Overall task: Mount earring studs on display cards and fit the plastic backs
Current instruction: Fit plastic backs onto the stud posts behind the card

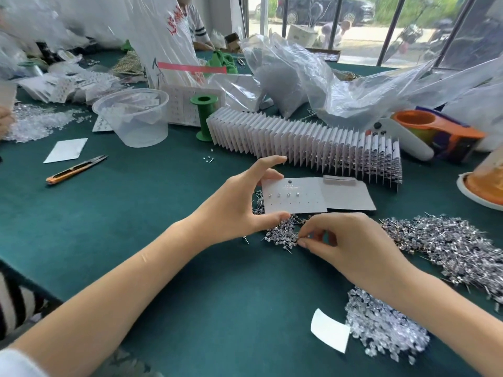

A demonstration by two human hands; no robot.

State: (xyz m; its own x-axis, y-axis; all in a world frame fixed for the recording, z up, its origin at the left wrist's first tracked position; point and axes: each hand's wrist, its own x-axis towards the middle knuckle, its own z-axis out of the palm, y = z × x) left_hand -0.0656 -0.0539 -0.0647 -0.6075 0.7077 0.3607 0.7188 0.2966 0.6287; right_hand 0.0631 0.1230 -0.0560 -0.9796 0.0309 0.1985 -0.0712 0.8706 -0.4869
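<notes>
On the green bench (pixel 136 213), the left hand (pixel 234 205) grips a grey display card (pixel 295 195) by its left edge between thumb and fingers; four studs sit in the card's top row. At the card's five o'clock, the right hand (pixel 345 240) pinches a stud from the loose stud pile (pixel 283 232). Plastic backs (pixel 381 325) lie heaped at the right hand's five o'clock.

Left hand (pixel 239 210) spread in a pinch; right hand (pixel 345 240) fingertips pinched.
</notes>
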